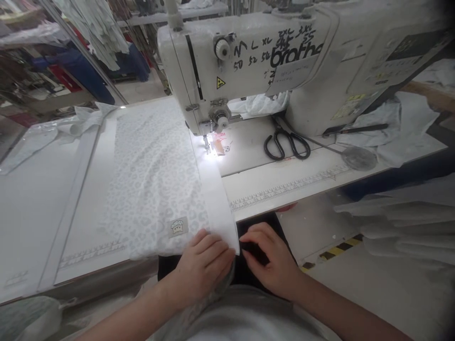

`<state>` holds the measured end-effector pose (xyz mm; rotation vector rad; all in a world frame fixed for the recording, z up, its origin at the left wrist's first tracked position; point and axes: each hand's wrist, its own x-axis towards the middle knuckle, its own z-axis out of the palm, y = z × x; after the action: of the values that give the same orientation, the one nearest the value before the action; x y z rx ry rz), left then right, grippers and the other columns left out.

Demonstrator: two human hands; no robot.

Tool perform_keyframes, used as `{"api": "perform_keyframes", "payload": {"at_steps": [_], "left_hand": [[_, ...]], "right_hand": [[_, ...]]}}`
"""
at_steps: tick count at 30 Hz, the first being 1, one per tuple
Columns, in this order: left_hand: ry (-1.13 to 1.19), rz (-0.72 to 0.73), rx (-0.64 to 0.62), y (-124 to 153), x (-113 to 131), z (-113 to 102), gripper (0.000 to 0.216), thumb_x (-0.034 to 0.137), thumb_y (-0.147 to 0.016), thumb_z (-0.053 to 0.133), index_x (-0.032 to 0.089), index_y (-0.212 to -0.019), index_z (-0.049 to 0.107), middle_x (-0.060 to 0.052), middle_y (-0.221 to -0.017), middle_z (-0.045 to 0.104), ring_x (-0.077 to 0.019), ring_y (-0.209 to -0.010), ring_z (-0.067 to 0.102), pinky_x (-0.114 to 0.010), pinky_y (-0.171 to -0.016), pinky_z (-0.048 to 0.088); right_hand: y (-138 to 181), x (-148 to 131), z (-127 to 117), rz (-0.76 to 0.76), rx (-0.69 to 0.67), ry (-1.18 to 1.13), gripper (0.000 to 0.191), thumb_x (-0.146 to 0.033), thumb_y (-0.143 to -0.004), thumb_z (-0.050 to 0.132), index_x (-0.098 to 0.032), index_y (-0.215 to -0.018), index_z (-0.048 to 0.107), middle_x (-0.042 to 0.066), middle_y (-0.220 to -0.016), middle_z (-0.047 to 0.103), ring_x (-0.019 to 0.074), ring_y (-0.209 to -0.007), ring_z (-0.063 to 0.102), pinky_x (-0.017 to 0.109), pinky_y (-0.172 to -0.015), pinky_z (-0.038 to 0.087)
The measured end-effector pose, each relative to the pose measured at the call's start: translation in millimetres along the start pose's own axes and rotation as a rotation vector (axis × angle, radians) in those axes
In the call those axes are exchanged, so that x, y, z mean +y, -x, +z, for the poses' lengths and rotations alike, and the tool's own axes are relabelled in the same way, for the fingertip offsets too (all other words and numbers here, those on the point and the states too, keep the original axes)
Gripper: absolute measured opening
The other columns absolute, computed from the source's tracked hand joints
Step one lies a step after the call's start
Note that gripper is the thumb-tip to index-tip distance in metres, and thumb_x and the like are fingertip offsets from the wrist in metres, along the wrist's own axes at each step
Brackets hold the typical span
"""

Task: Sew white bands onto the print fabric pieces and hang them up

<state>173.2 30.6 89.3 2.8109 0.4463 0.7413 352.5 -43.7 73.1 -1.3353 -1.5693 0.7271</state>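
Running to the presser foot point(207, 142), the white band point(213, 189) seems held taut: left hand point(202, 267) clamps its near end, fingers curled; right hand point(273, 265) fingers bent, grip unclear.

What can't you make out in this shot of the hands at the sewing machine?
All in the head view:
1. The needle is washed out by lamp glare.
2. The back of the left hand hides whether its fingers pinch the white fabric.
3. What the right hand touches is dark and unclear.
4. The label on the fabric is too small to read.
5. The top of the sewing machine is cut off by the frame edge.
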Motion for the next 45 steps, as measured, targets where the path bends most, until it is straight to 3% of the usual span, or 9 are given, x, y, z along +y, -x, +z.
{"api": "perform_keyframes", "payload": {"at_steps": [2,5,11,15,19,25,30,39,45], "left_hand": [[0.01,-0.005,0.001,0,2,0,0.01,0.009,-0.082,0.053,0.013,-0.089,0.059,-0.003,-0.079,0.064,-0.0157,-0.077,0.054,-0.034,-0.077,0.04],[0.04,-0.04,-0.005,-2,5,-2,0.009,0.009,-0.082,0.054,0.014,-0.088,0.058,-0.003,-0.079,0.064,-0.0157,-0.076,0.054,-0.034,-0.076,0.041],[0.456,-0.303,-0.041,-21,-13,-25,0.004,0.015,-0.084,0.053,0.018,-0.082,0.054,-0.002,-0.083,0.062,-0.0139,-0.08,0.057,-0.029,-0.075,0.047],[0.316,-0.558,0.04,-29,-56,-38,0.015,0.023,-0.089,0.044,0.019,-0.094,0.057,-0.006,-0.106,0.06,-0.0178,-0.098,0.057,-0.032,-0.084,0.049],[0.138,-0.469,-0.079,-25,-85,-38,0.029,0.028,-0.088,0.046,0.021,-0.115,0.054,-0.007,-0.125,0.054,-0.022,-0.119,0.047,-0.039,-0.096,0.045],[-0.002,-0.374,-0.255,-24,-79,-38,0.041,0.032,-0.088,0.048,0.022,-0.128,0.046,-0.007,-0.134,0.047,-0.0267,-0.13,0.033,-0.051,-0.103,0.036],[-0.034,-0.397,-0.336,-24,-73,-38,0.048,0.042,-0.087,0.047,0.024,-0.131,0.042,-0.006,-0.14,0.041,-0.0302,-0.132,0.029,-0.057,-0.102,0.031],[-0.075,-0.366,-0.353,-39,-113,-41,0.048,0.044,-0.087,0.047,0.022,-0.13,0.043,-0.006,-0.141,0.038,-0.0309,-0.133,0.026,-0.056,-0.102,0.029],[-0.027,-0.472,-0.306,-44,-101,-31,0.04,0.03,-0.091,0.04,0.022,-0.13,0.041,-0.007,-0.139,0.041,-0.0276,-0.131,0.031,-0.055,-0.1,0.034]], "right_hand": [[-7,2,-4,-0.238,-0.042,0.143,0.02,-0.009,-0.083,0.05,-0.015,-0.1,0.057,0.01,-0.101,0.058,0.0202,-0.097,0.053,0.036,-0.084,0.046],[-18,7,-7,-0.477,-0.091,0.242,0.014,-0.007,-0.086,0.051,-0.014,-0.096,0.059,0.007,-0.098,0.064,0.019,-0.1,0.054,0.034,-0.089,0.045],[-30,7,-12,-0.676,-0.159,0.297,0.011,-0.007,-0.088,0.051,-0.011,-0.085,0.061,0.006,-0.088,0.068,0.0165,-0.098,0.057,0.03,-0.085,0.046],[-31,0,-11,-0.637,-0.181,0.317,0.015,-0.006,-0.088,0.046,-0.011,-0.086,0.061,0.007,-0.088,0.067,0.0159,-0.09,0.059,0.03,-0.081,0.048],[-33,-4,-9,-0.551,-0.223,0.278,0.02,-0.004,-0.088,0.042,-0.014,-0.086,0.059,0.006,-0.085,0.066,0.0158,-0.085,0.058,0.03,-0.075,0.049],[-37,-11,-8,-0.478,-0.291,0.258,0.023,0.0,-0.083,0.039,-0.015,-0.083,0.057,0.006,-0.083,0.065,0.0163,-0.08,0.057,0.031,-0.072,0.048],[-39,-14,-7,-0.47,-0.231,0.239,0.021,0.0,-0.081,0.042,-0.015,-0.084,0.057,0.008,-0.079,0.064,0.0174,-0.074,0.057,0.031,-0.067,0.048],[-78,-3,-4,-0.474,-0.231,0.301,0.025,0.002,-0.081,0.04,-0.015,-0.085,0.058,0.007,-0.083,0.064,0.0176,-0.077,0.056,0.032,-0.071,0.048],[-104,6,-6,-0.452,-0.233,0.299,0.022,-0.001,-0.084,0.042,-0.016,-0.085,0.057,0.006,-0.087,0.063,0.0176,-0.08,0.055,0.032,-0.073,0.048]]}}
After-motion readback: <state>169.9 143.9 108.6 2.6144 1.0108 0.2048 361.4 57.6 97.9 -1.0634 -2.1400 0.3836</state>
